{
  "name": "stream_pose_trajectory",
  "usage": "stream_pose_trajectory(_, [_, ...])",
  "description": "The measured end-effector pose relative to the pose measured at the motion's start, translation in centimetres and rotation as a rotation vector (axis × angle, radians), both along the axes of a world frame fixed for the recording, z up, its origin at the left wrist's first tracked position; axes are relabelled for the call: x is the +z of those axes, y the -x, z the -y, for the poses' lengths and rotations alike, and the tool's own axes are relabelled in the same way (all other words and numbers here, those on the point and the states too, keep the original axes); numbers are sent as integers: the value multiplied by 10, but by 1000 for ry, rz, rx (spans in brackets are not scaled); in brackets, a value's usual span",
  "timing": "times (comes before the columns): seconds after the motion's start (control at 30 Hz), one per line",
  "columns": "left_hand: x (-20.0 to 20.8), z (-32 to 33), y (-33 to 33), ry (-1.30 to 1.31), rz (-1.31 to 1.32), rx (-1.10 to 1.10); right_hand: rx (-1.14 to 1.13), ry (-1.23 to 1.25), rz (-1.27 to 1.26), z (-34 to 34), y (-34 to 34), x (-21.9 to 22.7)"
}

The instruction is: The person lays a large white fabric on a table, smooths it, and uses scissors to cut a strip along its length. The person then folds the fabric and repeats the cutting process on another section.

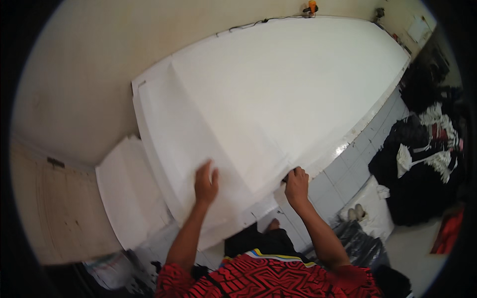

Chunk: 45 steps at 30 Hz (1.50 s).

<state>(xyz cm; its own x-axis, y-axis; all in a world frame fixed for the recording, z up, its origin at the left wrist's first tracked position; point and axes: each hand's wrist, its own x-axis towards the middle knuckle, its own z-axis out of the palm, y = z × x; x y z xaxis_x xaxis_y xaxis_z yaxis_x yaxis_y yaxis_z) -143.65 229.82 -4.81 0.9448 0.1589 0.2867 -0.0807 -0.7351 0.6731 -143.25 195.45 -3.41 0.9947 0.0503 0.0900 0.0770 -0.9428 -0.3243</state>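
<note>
A large white sheet of paper or thin fabric covers the long table in front of me. Near its left end lies another, slightly see-through white layer, its edge running diagonally across the sheet. Over this layer is my left hand, thumb apart from the fingers and nothing in it; whether it touches the surface I cannot tell. My right hand is closed at the table's near edge. A small black object pokes out from its fingers, too hidden to name.
An orange and black tool stands at the table's far edge, with a black cable beside it. Black and white cloth is heaped on the right, near plastic bags. At left are a lower white-covered surface and a wooden board.
</note>
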Motion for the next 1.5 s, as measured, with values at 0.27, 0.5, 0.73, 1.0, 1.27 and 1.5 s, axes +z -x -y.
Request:
stream_pose_trajectory(0.27, [-52, -6, 17, -556, -235, 281, 75, -55, -358, 56, 40, 50])
stream_pose_trajectory(0.5, [-60, 20, 53, -480, -122, 292, 40, -1026, -1180, 144, 182, 70])
stream_pose_trajectory(0.73, [-29, 68, 85, -39, 106, 142, 286, -638, -1244, 94, 190, 31])
stream_pose_trajectory(1.0, [-20, 118, 123, -89, 91, -91, 343, -961, -1112, 29, 168, -6])
stream_pose_trajectory(1.27, [-33, 121, 114, -316, 317, -22, 237, -1120, -1097, 0, 147, 8])
stream_pose_trajectory(1.5, [-25, 117, 116, -297, 324, -19, 179, -959, -1152, -8, 136, 20])
